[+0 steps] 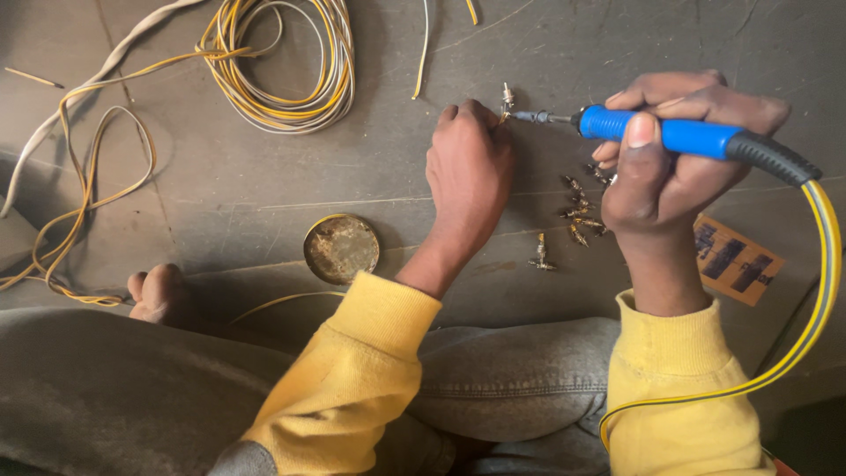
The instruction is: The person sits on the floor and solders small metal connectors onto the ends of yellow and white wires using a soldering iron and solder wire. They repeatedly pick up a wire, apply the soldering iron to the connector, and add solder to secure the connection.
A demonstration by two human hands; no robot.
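Between the two hands, just off the left fingertips, a small metal connector (pixel 507 93) stands on a thin yellow wire, with the iron tip (pixel 527 115) touching or nearly touching it. By its look the connector is light, stiff and easy to knock askew, and probably hot near the joint, so the wire just below it seems the sound place to hold it.

From the head view, the left hand (pixel 469 167) is curled shut, fingertips pinched on the wire under the connector; the exact pinch is hidden behind the knuckles. The right hand (pixel 670 150) is clamped around the blue grip of the soldering iron (pixel 679 134), thumb pressed on top, fingers wrapped beneath. The iron looks rigid and moderately light; its black collar leads into a stiff yellow-and-grey cord (pixel 824 264) that loops down past the right wrist.

Below and between the hands, loose connectors (pixel 577 211) lie scattered on the dark surface (pixel 264 176), one apart nearer the left forearm. Left of the left wrist sits a round tin (pixel 341 249), open, with a crusted brown inside. Well beyond the left hand lies a wire coil (pixel 291 70), yellow and white. Right of the right wrist is an orange card (pixel 736 262). Yellow sleeves and grey trousers fill the bottom.
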